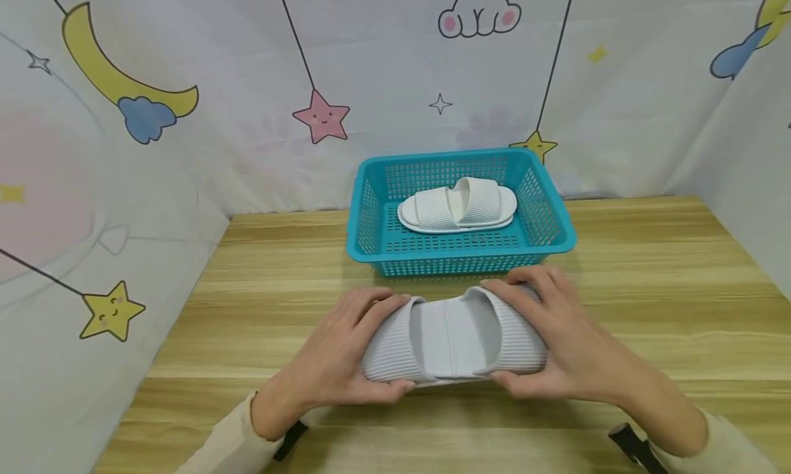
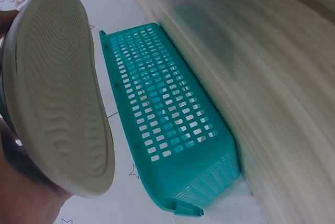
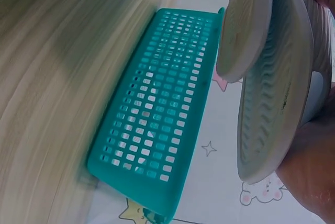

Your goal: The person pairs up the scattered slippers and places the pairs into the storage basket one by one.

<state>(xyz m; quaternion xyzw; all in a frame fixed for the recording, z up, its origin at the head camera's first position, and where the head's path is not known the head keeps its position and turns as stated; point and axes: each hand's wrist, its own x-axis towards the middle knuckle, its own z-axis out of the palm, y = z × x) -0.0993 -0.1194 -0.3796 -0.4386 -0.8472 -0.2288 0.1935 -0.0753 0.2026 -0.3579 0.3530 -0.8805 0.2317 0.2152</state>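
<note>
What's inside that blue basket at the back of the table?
Inside the teal basket lie white slippers, apparently a pair nested sole to sole. The basket floor beneath them is covered. Both hands, left hand and right hand, grip grey slippers in front of it.

tabletop (image 2: 282, 77) smeared by blur on my left wrist feed, same on the right wrist | left hand (image 2: 21, 192) cut by frame edge there | right hand (image 3: 314, 171) cropped too | grey slippers (image 1: 454, 340) hide both palms on my head feed
</note>
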